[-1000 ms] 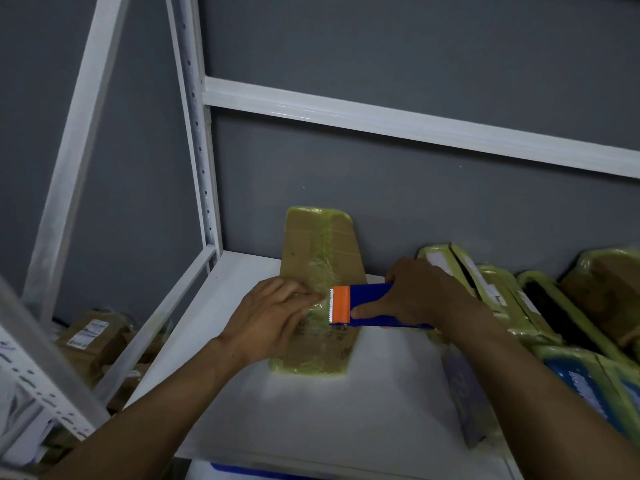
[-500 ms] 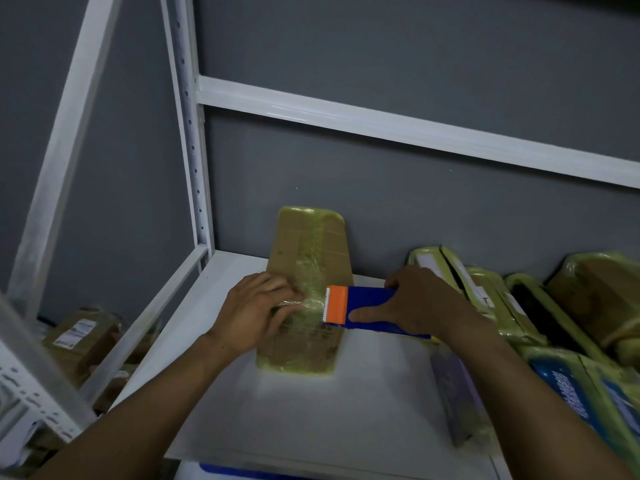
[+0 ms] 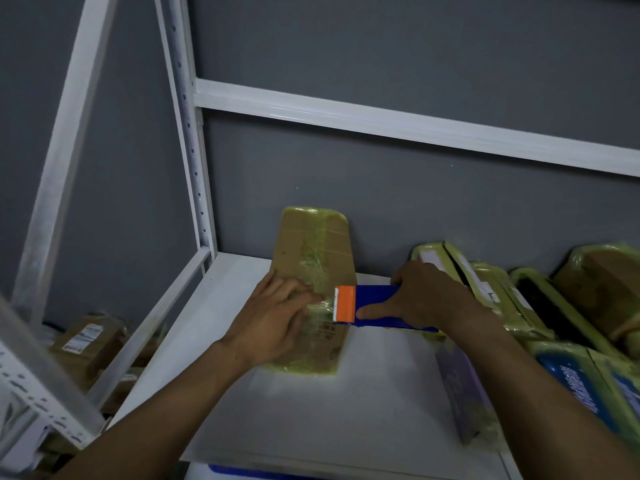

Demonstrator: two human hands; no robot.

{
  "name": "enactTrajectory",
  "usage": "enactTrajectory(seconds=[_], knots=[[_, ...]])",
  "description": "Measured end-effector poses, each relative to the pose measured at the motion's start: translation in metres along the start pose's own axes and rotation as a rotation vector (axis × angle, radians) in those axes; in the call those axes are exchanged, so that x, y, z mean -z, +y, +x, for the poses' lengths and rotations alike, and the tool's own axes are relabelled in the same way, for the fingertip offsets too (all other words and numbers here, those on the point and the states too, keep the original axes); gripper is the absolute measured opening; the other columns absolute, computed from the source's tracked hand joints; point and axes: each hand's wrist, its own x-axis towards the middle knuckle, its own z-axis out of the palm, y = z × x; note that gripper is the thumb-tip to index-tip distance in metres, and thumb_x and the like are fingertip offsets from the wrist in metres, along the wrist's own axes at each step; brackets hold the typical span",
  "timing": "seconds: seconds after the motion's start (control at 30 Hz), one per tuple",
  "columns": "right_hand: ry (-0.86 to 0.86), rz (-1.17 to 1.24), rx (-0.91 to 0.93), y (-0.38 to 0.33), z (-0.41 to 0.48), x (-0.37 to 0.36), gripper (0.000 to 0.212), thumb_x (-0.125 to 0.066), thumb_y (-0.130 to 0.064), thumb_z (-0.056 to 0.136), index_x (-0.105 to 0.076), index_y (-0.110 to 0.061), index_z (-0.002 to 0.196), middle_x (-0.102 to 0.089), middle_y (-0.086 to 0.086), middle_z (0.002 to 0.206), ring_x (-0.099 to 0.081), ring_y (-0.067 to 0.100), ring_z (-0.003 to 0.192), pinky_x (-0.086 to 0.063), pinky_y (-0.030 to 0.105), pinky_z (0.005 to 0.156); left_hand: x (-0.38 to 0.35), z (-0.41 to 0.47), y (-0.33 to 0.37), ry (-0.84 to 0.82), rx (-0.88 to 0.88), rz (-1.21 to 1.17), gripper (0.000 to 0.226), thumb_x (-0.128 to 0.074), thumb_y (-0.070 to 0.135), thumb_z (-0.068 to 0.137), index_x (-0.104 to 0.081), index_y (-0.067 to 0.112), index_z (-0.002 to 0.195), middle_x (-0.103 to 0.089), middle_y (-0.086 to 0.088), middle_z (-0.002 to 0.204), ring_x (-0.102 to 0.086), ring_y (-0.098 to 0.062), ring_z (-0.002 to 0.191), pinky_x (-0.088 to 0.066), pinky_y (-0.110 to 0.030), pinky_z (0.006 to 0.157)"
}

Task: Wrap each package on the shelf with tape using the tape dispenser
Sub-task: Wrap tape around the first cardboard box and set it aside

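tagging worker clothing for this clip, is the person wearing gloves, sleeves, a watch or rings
No gloves: the left hand and right hand are both bare. The left forearm and right forearm are bare too, with no sleeve or cuff in view up to the frame edge. No watch, bracelet or ring shows on the wrists or visible fingers, though the light is dim.

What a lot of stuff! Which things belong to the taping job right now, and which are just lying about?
In use: brown package, tape dispenser, left hand pressing the package, right hand gripping the dispenser, shelf.
Lying about: wrapped packages at the right, purple box, cardboard boxes lower left.
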Motion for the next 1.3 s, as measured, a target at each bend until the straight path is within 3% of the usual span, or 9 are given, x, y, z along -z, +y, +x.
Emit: enactTrajectory(seconds=[0.1,0.2,0.33,0.5,0.67,0.83,0.93,1.13,1.3], knots=[[-0.001,-0.013,0.001,0.002,0.000,-0.002,0.086,-0.071,-0.089,0.053,-0.068,-0.017,0.100,-0.069,-0.002,0.092,-0.067,0.016,0.083,-0.059,0.035,0.084,-0.003,0.007,0.007,0.034,0.046,-0.041,0.038,-0.052,0.050,0.098,-0.066,0.030,0.127,-0.061,0.010,0.125,-0.050,-0.009,0.121,-0.027,-0.043,0.121],[0.021,-0.018,-0.002,0.003,-0.001,-0.005,0.083,-0.071,-0.089,0.055,-0.067,-0.019,0.098,-0.067,-0.005,0.090,-0.066,0.014,0.083,-0.058,0.034,0.082,-0.012,0.011,0.008,0.040,0.059,-0.088,0.040,-0.044,0.053,0.102,-0.068,0.027,0.120,-0.065,0.009,0.125,-0.055,-0.012,0.117,-0.036,-0.027,0.107],[0.039,0.013,-0.004,0.002,-0.002,-0.007,0.075,-0.072,-0.088,0.056,-0.062,-0.022,0.089,-0.063,-0.007,0.084,-0.063,0.012,0.079,-0.051,0.028,0.073,-0.014,0.009,0.004,0.050,0.047,-0.050,0.038,-0.039,0.050,0.105,-0.068,0.025,0.106,-0.066,0.013,0.107,-0.059,-0.013,0.101,-0.039,-0.031,0.093],[0.019,0.059,0.027,-0.005,-0.008,-0.011,0.075,-0.073,-0.085,0.061,-0.069,-0.019,0.096,-0.067,-0.006,0.089,-0.064,0.009,0.081,-0.052,0.024,0.072,-0.004,0.001,-0.011,0.083,-0.005,-0.085,0.034,-0.046,0.045,0.103,-0.064,0.030,0.129,-0.068,0.011,0.116,-0.057,-0.010,0.106,-0.038,-0.029,0.095],[0.018,0.063,-0.025,0.000,-0.017,0.000,0.087,-0.072,-0.087,0.058,-0.064,-0.020,0.113,-0.058,-0.009,0.098,-0.060,0.011,0.089,-0.055,0.031,0.086,0.006,0.000,-0.019,0.089,-0.080,-0.045,0.035,-0.045,0.043,0.105,-0.069,0.029,0.126,-0.068,0.015,0.123,-0.059,-0.011,0.111,-0.037,-0.029,0.096],[0.015,0.043,-0.040,0.001,-0.019,-0.003,0.093,-0.071,-0.087,0.058,-0.067,-0.016,0.118,-0.060,-0.005,0.096,-0.063,0.015,0.090,-0.058,0.036,0.089,0.001,-0.002,-0.012,-0.056,0.010,-0.092,0.032,-0.053,0.032,0.105,-0.055,0.037,0.137,-0.057,0.016,0.139,-0.046,-0.007,0.131,-0.020,-0.020,0.111],[0.001,0.039,-0.047,0.004,-0.014,-0.008,0.095,-0.070,-0.087,0.058,-0.066,-0.015,0.121,-0.060,-0.004,0.097,-0.062,0.014,0.090,-0.055,0.031,0.085,-0.001,-0.001,-0.004,-0.053,0.026,-0.072,0.033,-0.059,0.029,0.101,-0.056,0.034,0.133,-0.059,0.012,0.135,-0.051,-0.012,0.126,-0.025,-0.026,0.109],[-0.028,0.091,-0.034,0.006,-0.005,-0.014,0.097,-0.067,-0.091,0.053,-0.070,-0.013,0.112,-0.063,-0.007,0.089,-0.062,0.009,0.082,-0.048,0.024,0.073,-0.008,0.002,0.001,0.051,0.008,0.020,0.034,-0.040,0.052,0.104,-0.061,0.037,0.125,-0.061,0.011,0.114,-0.054,-0.015,0.105,-0.037,-0.039,0.094],[-0.020,0.067,-0.034,0.005,-0.007,-0.019,0.093,-0.068,-0.089,0.060,-0.067,-0.016,0.116,-0.068,-0.001,0.106,-0.062,0.013,0.091,-0.051,0.026,0.081,-0.011,0.004,-0.005,0.098,-0.038,0.027,0.026,-0.047,0.048,0.102,-0.065,0.036,0.117,-0.064,0.012,0.112,-0.056,-0.014,0.105,-0.032,-0.036,0.096]])
